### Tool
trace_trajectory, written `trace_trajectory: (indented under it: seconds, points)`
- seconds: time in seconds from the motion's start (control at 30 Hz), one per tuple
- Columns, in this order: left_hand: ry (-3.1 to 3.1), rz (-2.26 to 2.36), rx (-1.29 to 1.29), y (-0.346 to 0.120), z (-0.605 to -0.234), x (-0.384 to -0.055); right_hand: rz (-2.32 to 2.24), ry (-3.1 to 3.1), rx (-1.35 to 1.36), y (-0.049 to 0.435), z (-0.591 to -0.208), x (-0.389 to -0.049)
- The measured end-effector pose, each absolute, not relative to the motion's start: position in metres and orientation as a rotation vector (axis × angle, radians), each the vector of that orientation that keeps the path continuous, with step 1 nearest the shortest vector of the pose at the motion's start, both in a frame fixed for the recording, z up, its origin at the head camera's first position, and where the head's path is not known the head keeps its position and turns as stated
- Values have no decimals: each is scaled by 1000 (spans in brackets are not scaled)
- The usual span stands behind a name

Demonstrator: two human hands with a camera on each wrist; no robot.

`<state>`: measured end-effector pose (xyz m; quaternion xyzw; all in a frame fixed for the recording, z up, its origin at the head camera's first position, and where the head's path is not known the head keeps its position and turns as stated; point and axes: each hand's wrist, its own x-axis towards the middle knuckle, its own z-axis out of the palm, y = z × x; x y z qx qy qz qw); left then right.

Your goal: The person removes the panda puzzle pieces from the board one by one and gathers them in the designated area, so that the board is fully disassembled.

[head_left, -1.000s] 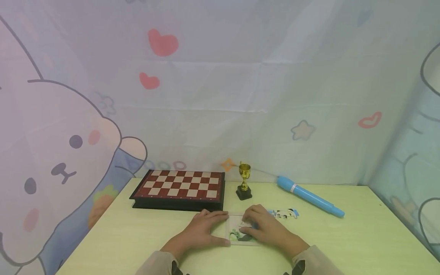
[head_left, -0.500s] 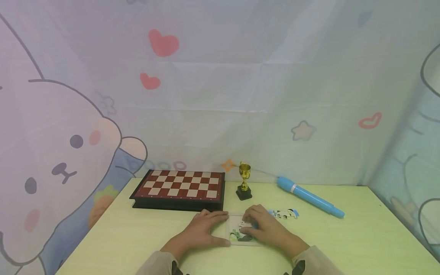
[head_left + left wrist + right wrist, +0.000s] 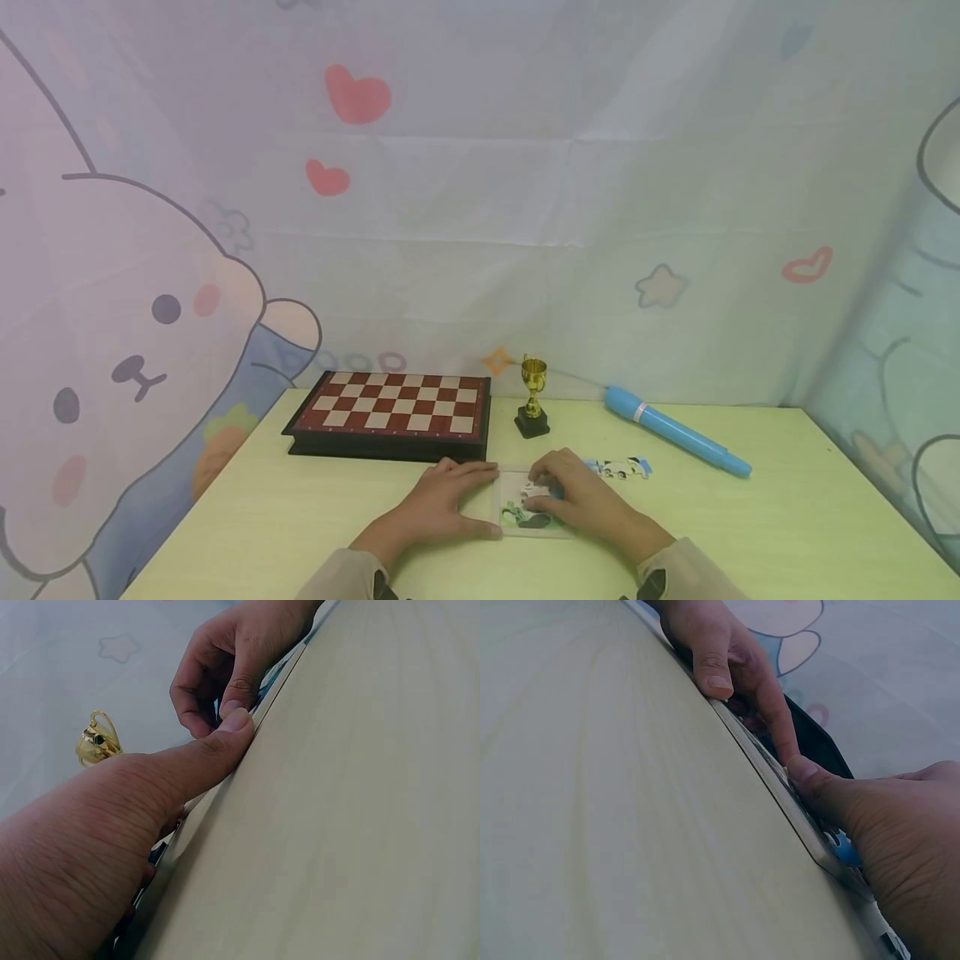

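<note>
A small square jigsaw puzzle in a light frame [image 3: 496, 500] lies flat on the table, with green and dark pieces along its near side. My left hand [image 3: 442, 502] rests at the frame's left side, its straight thumb at the near corner and its fingers at the far one. With curled fingers and thumb, my right hand [image 3: 581, 497] pinches a white puzzle piece [image 3: 535, 490] over the frame's right half, partly covered by the fingers. The left wrist view shows the left thumb [image 3: 217, 742] against the frame edge. Loose puzzle pieces [image 3: 626, 467] lie beyond the right hand.
A red-and-white chessboard box [image 3: 397, 404] sits behind the left hand. Past the frame stands a small gold trophy cup [image 3: 533, 396] on a black base. A large blue pen-shaped object [image 3: 678, 432] lies at the back right of the pale table [image 3: 795, 508]. A printed curtain hangs behind.
Both hands keep almost the same place. Slightly more of the white piece shows beside the right fingers than a second ago.
</note>
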<state>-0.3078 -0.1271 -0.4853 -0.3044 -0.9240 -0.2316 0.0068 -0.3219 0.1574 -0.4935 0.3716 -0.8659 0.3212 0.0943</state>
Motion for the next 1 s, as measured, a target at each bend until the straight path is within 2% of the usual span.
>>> trace_trajectory:
  seconds: [0.47, 1.0]
  points:
    - [-2879, -686, -961, -127, -485, -308, 1054, -2601, 1048, 155, -491, -320]
    - [-2883, -688, -961, -127, -486, -308, 869, -2418, 1189, 157, -493, -323]
